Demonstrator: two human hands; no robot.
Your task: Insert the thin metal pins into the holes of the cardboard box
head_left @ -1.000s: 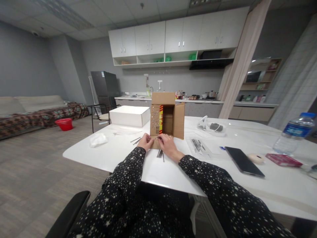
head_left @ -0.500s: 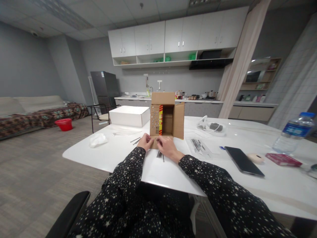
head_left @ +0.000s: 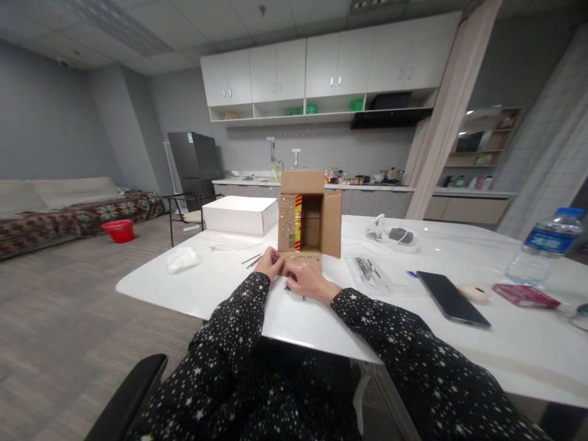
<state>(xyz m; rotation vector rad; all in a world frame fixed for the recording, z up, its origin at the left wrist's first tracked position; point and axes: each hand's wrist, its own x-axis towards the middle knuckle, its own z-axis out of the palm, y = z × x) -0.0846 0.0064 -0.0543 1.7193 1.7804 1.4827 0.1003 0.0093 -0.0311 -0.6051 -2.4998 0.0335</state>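
Note:
An open cardboard box (head_left: 309,213) lies on its side on the white table (head_left: 229,288), its mouth facing me. Its lower flap (head_left: 303,261) lies flat on the table and carries rows of small holes. My left hand (head_left: 270,263) pinches the flap's left edge, fingers closed. My right hand (head_left: 303,279) rests just in front of the flap, fingers curled over a small bundle of thin dark rods (head_left: 288,286), which it mostly hides. Whether it grips them I cannot make out.
A white box (head_left: 241,214) and a crumpled plastic bag (head_left: 182,260) lie to the left, with loose rods (head_left: 252,260) between. To the right are bagged metal parts (head_left: 367,269), a black phone (head_left: 452,299), a red packet (head_left: 525,296) and a water bottle (head_left: 544,247).
My right hand has slid back from the flap toward me and now covers the rods on the table; the perforated flap is uncovered. My left hand stays at the flap's left edge.

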